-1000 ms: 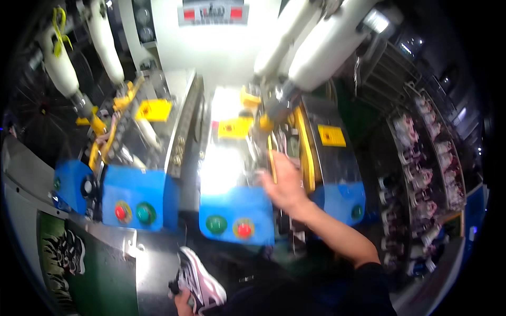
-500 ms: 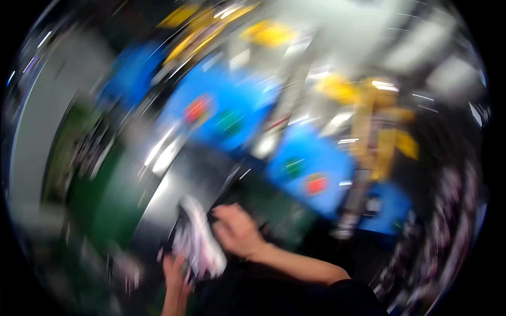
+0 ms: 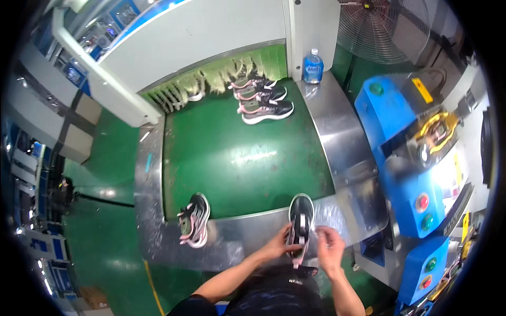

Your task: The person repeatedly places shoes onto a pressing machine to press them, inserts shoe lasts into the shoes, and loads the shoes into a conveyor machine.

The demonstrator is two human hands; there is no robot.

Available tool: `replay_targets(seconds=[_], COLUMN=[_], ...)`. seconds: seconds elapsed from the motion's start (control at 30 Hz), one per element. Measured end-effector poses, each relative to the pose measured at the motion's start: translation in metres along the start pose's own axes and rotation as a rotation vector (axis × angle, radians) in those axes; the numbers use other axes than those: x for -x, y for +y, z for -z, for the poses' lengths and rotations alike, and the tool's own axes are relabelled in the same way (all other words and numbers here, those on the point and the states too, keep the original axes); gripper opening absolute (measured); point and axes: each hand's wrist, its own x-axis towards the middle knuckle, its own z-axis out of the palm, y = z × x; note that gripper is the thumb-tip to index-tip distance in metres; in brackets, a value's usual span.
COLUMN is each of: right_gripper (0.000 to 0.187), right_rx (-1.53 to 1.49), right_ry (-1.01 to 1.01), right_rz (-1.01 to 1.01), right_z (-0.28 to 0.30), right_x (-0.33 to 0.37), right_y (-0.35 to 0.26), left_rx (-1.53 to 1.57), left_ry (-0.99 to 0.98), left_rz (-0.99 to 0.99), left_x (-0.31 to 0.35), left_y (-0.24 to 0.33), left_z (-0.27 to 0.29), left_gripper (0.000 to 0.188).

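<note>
A black sneaker [image 3: 302, 207] with a white sole and a pink heel loop stands on the metal ledge in front of me, toe pointing away. My left hand [image 3: 277, 244] grips its left side, with fingers at the tongue and opening. On the other side, my right hand [image 3: 330, 248] is close to the shoe's edge, its fingers bent together. Whatever those fingers pinch, if anything, is too small to make out. Further left, another sneaker [image 3: 195, 221] in black, green and pink rests across the ledge and the green belt's edge.
Several sneakers [image 3: 267, 111] sit at the far end of the green conveyor belt [image 3: 237, 168], by a fringed opening in a grey machine. A bottle of blue liquid [image 3: 313, 67] stands on the metal frame [image 3: 340, 124]. Blue button-fitted machines [image 3: 414, 200] line the right; a fan [image 3: 377, 26] is behind.
My view has swung from the blue machines to the green belt. Motion blurs the earlier frame, where a light-coloured shoe was between my hands; now a black sneaker stands on the ledge between them.
</note>
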Motion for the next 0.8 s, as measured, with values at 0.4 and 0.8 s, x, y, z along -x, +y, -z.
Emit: replay_targets(seconds=[0.4, 0.8], right_gripper=[0.065, 0.086], right_rx=[1.073, 0.6], right_ry=[-0.611, -0.226], right_rz=[0.936, 0.131], right_z=[-0.181, -0.147], right_x=[-0.356, -0.154], right_y=[-0.129, -0.074], left_rx=[-0.378, -0.153], left_ry=[0.803, 0.733], left_rz=[0.57, 0.25], left_x=[0.189, 0.179], left_y=[0.066, 0.027], left_z=[0.191, 0.133], left_gripper=[0.074, 0.071])
